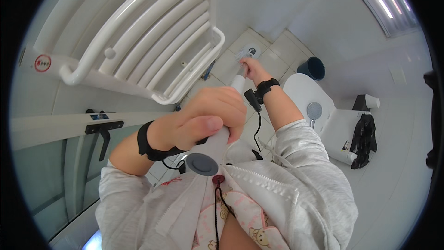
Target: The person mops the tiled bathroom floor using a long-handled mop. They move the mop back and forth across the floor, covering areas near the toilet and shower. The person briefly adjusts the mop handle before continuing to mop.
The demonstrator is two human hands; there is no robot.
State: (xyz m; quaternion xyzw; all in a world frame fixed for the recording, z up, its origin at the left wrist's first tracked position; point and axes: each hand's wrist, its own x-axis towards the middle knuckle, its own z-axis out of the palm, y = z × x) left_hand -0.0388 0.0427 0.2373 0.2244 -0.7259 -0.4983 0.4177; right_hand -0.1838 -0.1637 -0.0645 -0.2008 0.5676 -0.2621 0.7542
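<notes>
Both my hands grip a long white cleaning pole, which slants from my chest down to the tiled floor. My left hand [213,113] wraps the thick upper handle [218,146], just beyond its round grey end cap [202,164]. Farther down, my right hand [255,71] closes around the thinner shaft. At the far end is a round, pale head [251,51] with a grey centre, over the floor tiles. White strands or bristles show along its left edge. Whether it presses on the floor I cannot tell. Each wrist wears a black strap with a cable.
A white towel radiator [149,41] juts from the left wall, above a door with a black handle [104,133]. On the right are a white toilet [300,88], a hand shower [314,111], a black plastic bag [364,140] and a dark blue bin [312,68].
</notes>
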